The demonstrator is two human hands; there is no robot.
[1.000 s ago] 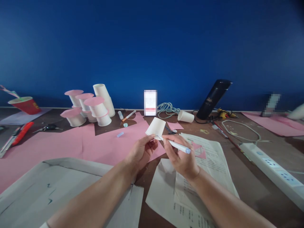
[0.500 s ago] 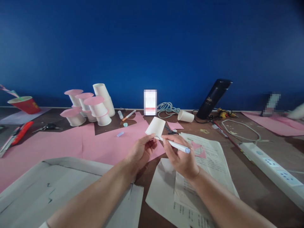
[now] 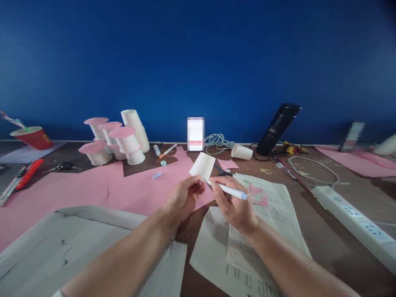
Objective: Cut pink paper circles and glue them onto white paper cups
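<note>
Tilted above the table, a white paper cup (image 3: pixel 204 164) is pinched near its rim by my left hand (image 3: pixel 187 196). My right hand (image 3: pixel 236 206) grips a white marker pen (image 3: pixel 230 190) with a pale blue end. The pen's writing end is at the cup's lower edge, close to my left fingertips; whether the tip touches the cup I cannot tell. Behind the hands lies a small lilac pen cap (image 3: pixel 156 175) on a large pink paper sheet (image 3: pixel 139 185). Dark scissors (image 3: pixel 223 170) show partly beyond my right hand.
Stacked paper cups with pink discs (image 3: pixel 123 132) stand back left, beside taller white cups (image 3: pixel 136 130). Another cup (image 3: pixel 242 152) lies on its side. A phone (image 3: pixel 196 134), black flask (image 3: pixel 278 128), power strip (image 3: pixel 355 216), red cutter (image 3: pixel 29 174) and printed sheets (image 3: pixel 275 202) surround the hands.
Hardly anything differs. The cup and both hands hold almost the same position, with only a very slight shift of the pen at the cup's edge.
</note>
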